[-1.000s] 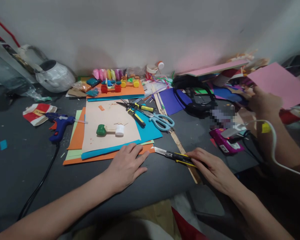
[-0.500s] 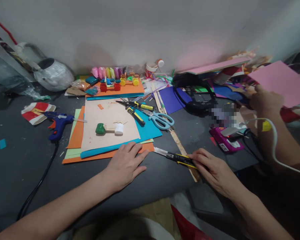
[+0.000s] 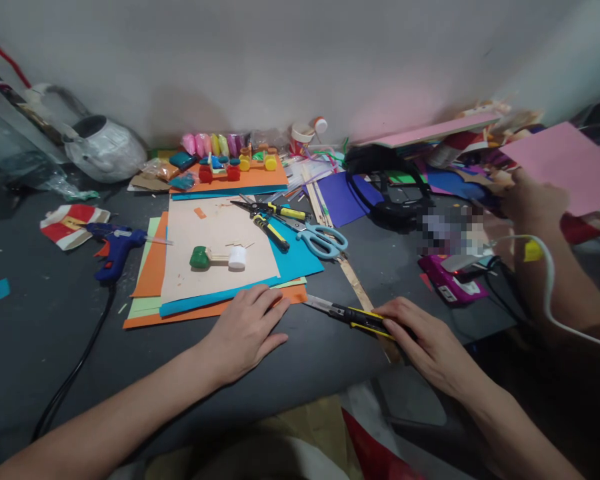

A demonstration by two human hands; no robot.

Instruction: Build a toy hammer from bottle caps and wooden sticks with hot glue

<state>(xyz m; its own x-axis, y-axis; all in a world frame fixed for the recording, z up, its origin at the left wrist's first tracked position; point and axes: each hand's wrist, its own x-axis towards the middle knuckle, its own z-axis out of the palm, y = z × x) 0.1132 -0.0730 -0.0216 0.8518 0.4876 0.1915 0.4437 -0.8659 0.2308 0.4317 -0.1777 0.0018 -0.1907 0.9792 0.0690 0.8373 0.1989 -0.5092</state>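
My left hand (image 3: 250, 333) lies palm down with its fingers stretched out over the front edge of a stack of coloured paper (image 3: 215, 313). In my right hand (image 3: 425, 340) is a black and yellow utility knife (image 3: 363, 320), its blade out and pointing left, the tip close to the orange sheet's right corner. A beige sheet (image 3: 185, 220) tops the stack. On it rests a small piece with a green end (image 3: 199, 258) and a white end (image 3: 237, 257), joined by thin sticks. Pliers (image 3: 270, 230) and blue-handled scissors (image 3: 325, 241) lie behind.
A blue glue gun (image 3: 115, 250) with its cord is at left, near a silver pot (image 3: 103, 150). A wooden strip (image 3: 357, 283) lies beyond the knife. A purple glue gun (image 3: 453, 280) sits at right, where another person's hand (image 3: 535, 200) is beside pink paper (image 3: 570, 167).
My left hand has slid slightly left along the paper edge. The knife in my right hand has shifted a little left. The other person's hand is almost unmoved.
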